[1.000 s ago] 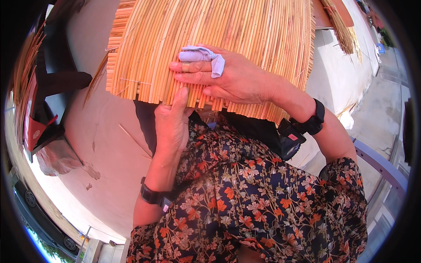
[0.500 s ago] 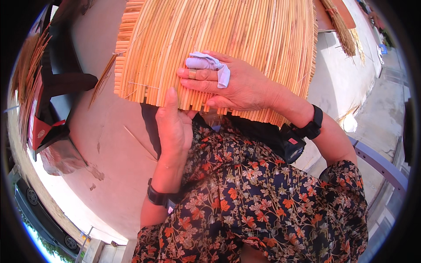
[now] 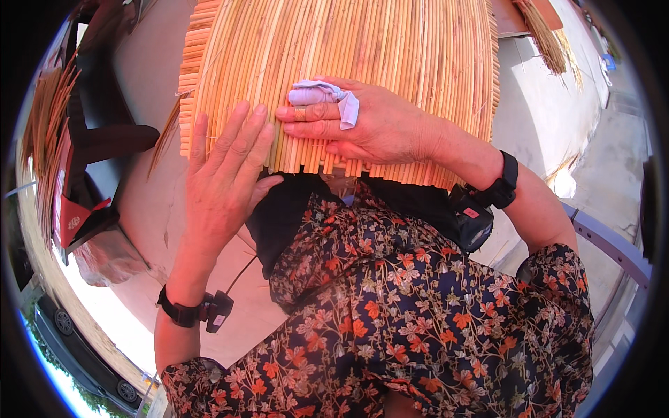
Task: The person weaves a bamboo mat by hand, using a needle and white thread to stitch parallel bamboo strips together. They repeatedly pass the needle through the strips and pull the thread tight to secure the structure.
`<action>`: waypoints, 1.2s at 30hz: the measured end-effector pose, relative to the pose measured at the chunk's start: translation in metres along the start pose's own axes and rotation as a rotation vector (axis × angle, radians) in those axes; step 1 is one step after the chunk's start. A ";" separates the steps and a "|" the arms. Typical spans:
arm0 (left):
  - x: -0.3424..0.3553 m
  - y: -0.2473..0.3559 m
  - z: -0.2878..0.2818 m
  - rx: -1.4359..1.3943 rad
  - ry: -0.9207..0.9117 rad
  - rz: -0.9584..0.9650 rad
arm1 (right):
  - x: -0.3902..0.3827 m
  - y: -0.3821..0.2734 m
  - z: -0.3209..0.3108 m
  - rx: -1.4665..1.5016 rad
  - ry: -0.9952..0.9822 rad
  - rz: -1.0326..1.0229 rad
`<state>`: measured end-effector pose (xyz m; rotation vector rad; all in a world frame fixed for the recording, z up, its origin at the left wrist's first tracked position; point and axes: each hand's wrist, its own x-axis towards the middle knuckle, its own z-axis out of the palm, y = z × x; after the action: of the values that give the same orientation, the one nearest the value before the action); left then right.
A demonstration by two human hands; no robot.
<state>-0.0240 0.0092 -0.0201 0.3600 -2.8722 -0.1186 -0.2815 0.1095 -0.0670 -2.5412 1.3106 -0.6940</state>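
Note:
A mat of straw-coloured stalks point(image 3: 362, 45), laid side by side and tied with thin thread, stretches away from my lap. My left hand point(image 3: 224, 171) lies flat on its near left part, fingers straight and pointing away, thumb out near the edge. Across the near middle of the mat rests my right hand point(image 3: 383, 129), fingers stretched to the left. A pale lilac cloth point(image 3: 325, 95) is wrapped and knotted round one of its fingers, beside a ring. The fingertips of both hands nearly meet. Stalk ends along the near edge are uneven below my right hand.
Bundles of thin dry stalks lie at the far left point(image 3: 52, 132) and the upper right point(image 3: 542, 42). A dark frame with a jutting arm point(image 3: 122, 138) stands at left. A purple metal bar point(image 3: 606, 247) is at right; a parked car point(image 3: 83, 355) shows lower left.
My left hand has moved left from the mat's near edge and now lies flat on top of it. The right hand stays on the mat, shifted slightly left.

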 end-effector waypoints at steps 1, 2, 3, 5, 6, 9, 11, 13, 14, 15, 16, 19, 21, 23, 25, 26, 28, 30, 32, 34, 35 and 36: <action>-0.006 -0.011 0.015 -0.065 -0.014 0.036 | -0.001 0.000 0.000 0.009 0.004 0.005; -0.010 -0.017 0.025 -0.130 -0.029 0.072 | -0.001 0.000 0.000 0.018 0.008 0.010; -0.011 -0.018 0.029 -0.117 -0.015 0.084 | -0.002 0.000 0.000 0.030 -0.016 0.037; -0.008 -0.021 0.033 -0.084 0.019 0.110 | -0.003 0.001 -0.001 0.048 -0.060 0.087; -0.009 -0.019 0.035 -0.099 0.023 0.097 | -0.005 0.001 0.000 0.053 -0.054 0.081; -0.005 -0.012 0.029 -0.098 0.014 0.086 | -0.004 0.001 -0.002 0.049 -0.043 0.069; -0.003 -0.009 0.030 -0.129 0.018 0.094 | -0.003 0.001 -0.003 0.081 -0.047 0.086; -0.003 -0.010 0.033 -0.128 0.041 0.119 | -0.002 0.001 -0.003 0.107 -0.039 0.099; -0.002 -0.011 0.037 -0.112 0.063 0.140 | -0.003 0.001 -0.003 0.116 -0.030 0.105; -0.001 -0.012 0.039 -0.097 0.084 0.161 | -0.003 0.002 -0.002 0.126 -0.019 0.111; -0.001 -0.012 0.040 -0.102 0.081 0.167 | -0.006 0.003 -0.003 0.158 -0.019 0.102; -0.002 -0.017 0.042 -0.134 0.069 0.190 | -0.012 0.010 -0.005 0.323 -0.028 0.145; 0.000 -0.020 0.042 -0.180 0.060 0.210 | -0.015 0.011 -0.007 0.524 -0.045 0.261; 0.002 -0.017 0.044 -0.169 0.074 0.221 | -0.016 0.014 -0.006 0.497 0.047 0.249; 0.003 -0.016 0.043 -0.137 0.060 0.227 | -0.017 0.013 -0.003 0.469 0.093 0.245; 0.003 -0.015 0.040 -0.110 0.039 0.227 | -0.016 0.012 -0.003 0.474 0.091 0.250; 0.007 -0.015 0.035 -0.067 -0.002 0.237 | -0.013 0.010 -0.006 0.484 0.085 0.262; 0.011 -0.016 0.031 -0.034 -0.041 0.258 | -0.012 0.015 -0.007 0.550 0.129 0.257; 0.018 -0.019 0.026 -0.006 -0.078 0.300 | -0.012 0.016 -0.010 0.593 0.170 0.275; 0.021 -0.019 0.024 0.003 -0.135 0.340 | -0.011 0.017 -0.012 0.623 0.209 0.287; 0.022 -0.019 0.024 -0.001 -0.174 0.359 | -0.011 0.018 -0.012 0.679 0.249 0.305; 0.024 -0.018 0.025 -0.006 -0.213 0.379 | -0.011 0.020 -0.011 0.734 0.290 0.323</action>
<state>-0.0483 -0.0133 -0.0413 -0.2135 -3.0862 -0.1007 -0.3068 0.1067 -0.0684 -1.6526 1.2018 -1.2221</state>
